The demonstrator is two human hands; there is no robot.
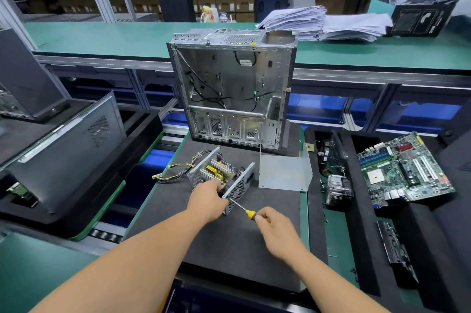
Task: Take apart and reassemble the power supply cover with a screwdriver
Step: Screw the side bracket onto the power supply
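The power supply (222, 175) lies open on the dark foam mat (229, 241), its circuit board and heat sinks exposed and a bundle of wires trailing to the left. My left hand (207, 201) grips its near corner. My right hand (275, 224) holds the yellow-handled screwdriver (248, 212); the shaft points up-left and the tip meets the near perforated side of the supply. The removed grey metal cover (284, 172) lies on the mat just right of the supply, bent edge up.
An empty computer case (232, 88) stands upright behind the supply. A motherboard (405, 170) and a heat sink with fan (337, 189) lie in the black tray at right. A closed dark case (68, 149) lies at left. Paper stacks (323, 23) sit on the far green bench.
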